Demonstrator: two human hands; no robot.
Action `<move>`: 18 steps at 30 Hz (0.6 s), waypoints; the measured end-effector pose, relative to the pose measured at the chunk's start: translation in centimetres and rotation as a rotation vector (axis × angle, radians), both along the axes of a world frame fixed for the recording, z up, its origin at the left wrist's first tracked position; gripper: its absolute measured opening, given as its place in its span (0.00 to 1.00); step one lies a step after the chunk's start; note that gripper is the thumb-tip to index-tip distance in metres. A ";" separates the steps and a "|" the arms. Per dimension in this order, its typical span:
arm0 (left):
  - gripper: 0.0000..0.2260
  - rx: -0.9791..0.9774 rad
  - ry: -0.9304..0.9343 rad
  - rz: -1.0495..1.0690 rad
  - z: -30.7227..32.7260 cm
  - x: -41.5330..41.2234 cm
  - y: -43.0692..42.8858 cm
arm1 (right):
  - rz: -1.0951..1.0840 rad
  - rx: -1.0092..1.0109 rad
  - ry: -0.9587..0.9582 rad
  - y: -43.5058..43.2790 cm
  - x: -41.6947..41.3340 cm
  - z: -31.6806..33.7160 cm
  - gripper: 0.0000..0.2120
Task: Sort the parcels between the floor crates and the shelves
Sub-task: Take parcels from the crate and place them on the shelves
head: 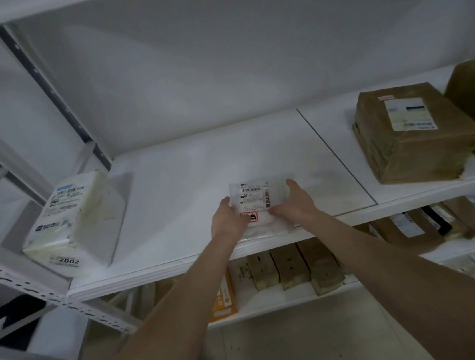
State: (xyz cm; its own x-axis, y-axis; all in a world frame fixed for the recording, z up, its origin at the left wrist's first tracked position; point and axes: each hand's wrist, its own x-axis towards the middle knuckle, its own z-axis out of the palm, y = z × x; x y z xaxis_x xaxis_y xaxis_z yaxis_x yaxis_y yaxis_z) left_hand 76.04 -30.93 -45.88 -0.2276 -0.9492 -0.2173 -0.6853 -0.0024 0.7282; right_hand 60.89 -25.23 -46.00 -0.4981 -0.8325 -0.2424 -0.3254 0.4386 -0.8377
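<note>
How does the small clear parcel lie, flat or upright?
Flat: the small clear plastic parcel lies label-up on the white shelf, left hand and right hand holding it.

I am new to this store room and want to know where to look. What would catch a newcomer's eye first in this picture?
First, the left hand and right hand together hold a small white parcel with a red sticker at the front edge of the white shelf. Next come a large white parcel marked 2002 at the shelf's left end and a brown parcel at its right.
</note>
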 end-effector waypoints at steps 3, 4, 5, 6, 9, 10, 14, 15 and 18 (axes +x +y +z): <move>0.34 -0.041 0.081 0.034 0.4 0.1 0.4 | -0.066 -0.007 -0.170 0.2 -0.2 0.4 0.48; 0.34 -0.038 0.104 0.049 0.5 0.1 0.5 | -0.082 -0.016 -0.216 0.3 -0.3 0.5 0.44; 0.34 -0.028 0.126 0.070 0.7 0.1 0.6 | -0.086 -0.028 -0.253 0.3 -0.3 0.7 0.37; 0.33 -0.011 0.150 0.096 0.9 0.1 0.6 | -0.085 -0.049 -0.275 0.4 -0.3 1.0 0.28; 0.24 0.049 0.245 0.154 1.3 0.4 0.5 | -0.106 -0.100 -0.263 0.5 -0.3 1.3 0.18; 0.20 0.056 0.268 0.162 1.4 0.5 0.6 | -0.111 -0.110 -0.235 0.6 -0.3 1.4 0.17; 0.11 0.055 0.294 0.226 1.4 1.1 0.7 | -0.085 -0.109 -0.138 0.7 -0.1 1.2 0.17; 0.10 0.052 0.291 0.237 1.3 1.2 0.7 | -0.079 -0.101 -0.123 0.8 -0.1 1.1 0.18; 0.12 0.048 0.285 0.253 1.1 1.5 0.8 | -0.076 -0.085 -0.102 1.1 0.0 1.0 0.18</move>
